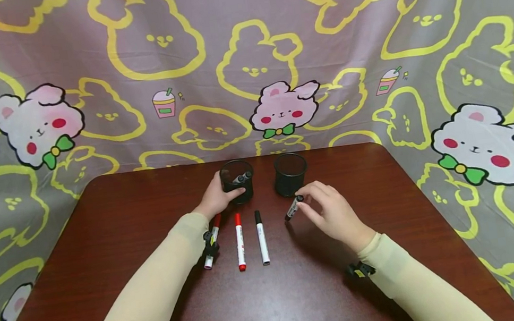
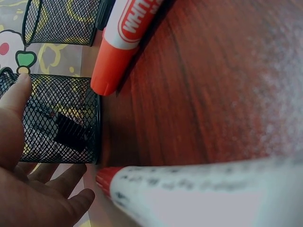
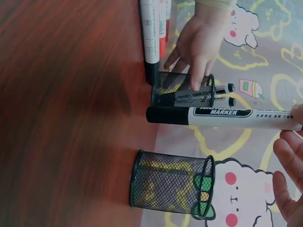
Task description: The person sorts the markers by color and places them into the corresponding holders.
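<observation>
At the back of the table, my left hand (image 1: 217,195) holds the left black mesh pen cup (image 1: 240,197), thumb on one side and fingers on the other. Inside that cup stand two markers with dark ends, which poke above the rim in the right wrist view. My right hand (image 1: 332,210) pinches a black whiteboard marker (image 3: 222,117) by one end, its black cap pointing down towards the table. This marker hangs in front of the right black mesh pen cup (image 1: 290,178), in which no pen shows.
On the table (image 1: 275,308) a black-capped marker (image 1: 262,240) and a red-capped marker (image 1: 240,243) lie side by side. Another red-capped marker (image 1: 209,260) lies partly beneath my left wrist. A patterned curtain (image 1: 201,22) hangs behind the table.
</observation>
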A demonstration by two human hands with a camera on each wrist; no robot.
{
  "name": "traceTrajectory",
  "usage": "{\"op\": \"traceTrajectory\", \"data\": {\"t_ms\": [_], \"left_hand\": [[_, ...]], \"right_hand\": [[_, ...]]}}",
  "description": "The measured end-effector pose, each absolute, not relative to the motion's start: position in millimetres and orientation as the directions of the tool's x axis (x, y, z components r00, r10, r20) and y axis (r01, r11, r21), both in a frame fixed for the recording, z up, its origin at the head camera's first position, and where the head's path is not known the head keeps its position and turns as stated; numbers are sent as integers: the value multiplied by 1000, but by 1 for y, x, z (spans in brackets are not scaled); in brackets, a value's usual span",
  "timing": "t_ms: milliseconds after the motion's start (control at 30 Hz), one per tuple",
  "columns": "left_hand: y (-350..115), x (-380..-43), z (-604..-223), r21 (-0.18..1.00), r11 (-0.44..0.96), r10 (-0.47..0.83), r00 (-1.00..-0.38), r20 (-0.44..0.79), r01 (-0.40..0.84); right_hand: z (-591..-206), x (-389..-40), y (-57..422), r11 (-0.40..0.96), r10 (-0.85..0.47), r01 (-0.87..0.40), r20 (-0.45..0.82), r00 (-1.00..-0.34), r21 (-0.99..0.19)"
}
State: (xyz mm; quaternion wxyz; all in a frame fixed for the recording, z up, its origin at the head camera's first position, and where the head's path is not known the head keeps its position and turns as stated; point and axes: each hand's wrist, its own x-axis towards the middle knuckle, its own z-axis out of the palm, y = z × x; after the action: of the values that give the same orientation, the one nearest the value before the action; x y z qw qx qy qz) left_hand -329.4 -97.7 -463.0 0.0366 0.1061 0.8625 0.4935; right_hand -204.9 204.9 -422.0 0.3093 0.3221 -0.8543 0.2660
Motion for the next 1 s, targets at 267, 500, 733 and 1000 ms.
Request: {"op": "traceTrajectory", "data": {"t_ms": [267,500,733,1000], "left_hand": [[-98,-329,-463,854,498,225,-974,40,150],[-99,-330,-464,858,492,224,-974,38,146],[-100,-329,-464,851,505,231,-973,28,144],[-99,-329,-464,853,506,231,-973,8,127]], "right_hand": [[-415,-204,206,640,-345,-726,750,-564,-251],[-405,-208,205,602,-297,-757,808,-508,-255],[-388,-214,198,575,-255,-781,853,-455,-244],[-376,-217,186,539,-235,-816,893,-384,-210]]}}
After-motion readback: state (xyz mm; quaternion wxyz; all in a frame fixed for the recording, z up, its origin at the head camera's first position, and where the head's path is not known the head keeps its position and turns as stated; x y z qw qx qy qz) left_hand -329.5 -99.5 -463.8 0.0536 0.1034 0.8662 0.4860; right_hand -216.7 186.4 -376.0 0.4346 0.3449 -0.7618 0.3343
